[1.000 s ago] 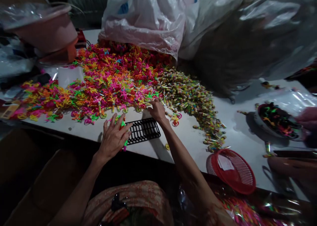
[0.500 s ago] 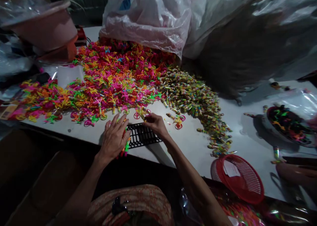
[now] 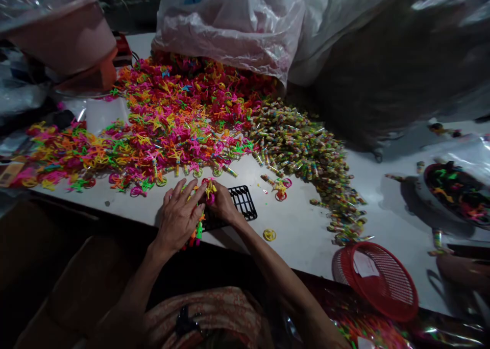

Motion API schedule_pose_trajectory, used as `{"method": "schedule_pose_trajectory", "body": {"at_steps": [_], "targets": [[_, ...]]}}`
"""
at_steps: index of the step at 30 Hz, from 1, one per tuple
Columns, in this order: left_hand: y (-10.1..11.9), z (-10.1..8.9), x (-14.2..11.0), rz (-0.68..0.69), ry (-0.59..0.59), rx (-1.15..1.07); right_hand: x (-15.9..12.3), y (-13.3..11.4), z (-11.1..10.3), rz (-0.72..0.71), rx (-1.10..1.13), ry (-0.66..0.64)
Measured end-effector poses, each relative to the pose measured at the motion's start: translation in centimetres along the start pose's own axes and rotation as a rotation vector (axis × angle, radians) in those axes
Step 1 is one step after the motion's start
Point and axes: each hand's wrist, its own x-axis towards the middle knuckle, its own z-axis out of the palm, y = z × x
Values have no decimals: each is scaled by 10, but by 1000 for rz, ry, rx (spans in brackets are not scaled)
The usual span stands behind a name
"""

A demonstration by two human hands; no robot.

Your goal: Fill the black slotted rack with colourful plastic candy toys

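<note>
Two hands, left hand and right hand, meet at one black grid tray. One red basket, two heaps: plastic rings, wrapped candies.

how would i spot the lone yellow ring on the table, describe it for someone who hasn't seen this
Start at the black plastic grid tray by the right hand. Just right of it, toward the near table edge, lies the yellow ring, alone on bare white table, apart from the colourful piles.

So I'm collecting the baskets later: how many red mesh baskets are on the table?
1. The red mesh basket sits at the table's near right edge, tilted, with a white slip inside. Others may be hidden under the plastic bags.
</note>
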Motion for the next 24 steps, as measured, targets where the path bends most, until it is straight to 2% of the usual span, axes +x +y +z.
{"method": "schedule_pose_trajectory", "body": {"at_steps": [4,7,9,10,12,15,17,20,24], "targets": [[4,-2,0,6,-30,31,-1,-13,-3,-15,-266,-155],[5,-3,0,7,-48,39,9,-9,-22,-25,-253,-228],[4,-3,0,10,-38,30,22,0,-43,18,-269,-158],[4,-2,0,13,-31,30,29,4,-54,90,-336,-66],[3,-1,0,17,-19,38,39,11,-74,251,-497,6],[3,0,-1,12,-13,44,38,16,-92,350,-638,-77],[3,0,-1,10,-15,36,25,19,-97,365,-646,-66],[3,-1,-1,6,-17,25,2,29,-102,392,-448,52],[2,0,0,6,-6,14,-15,48,-105,491,270,161]]}}
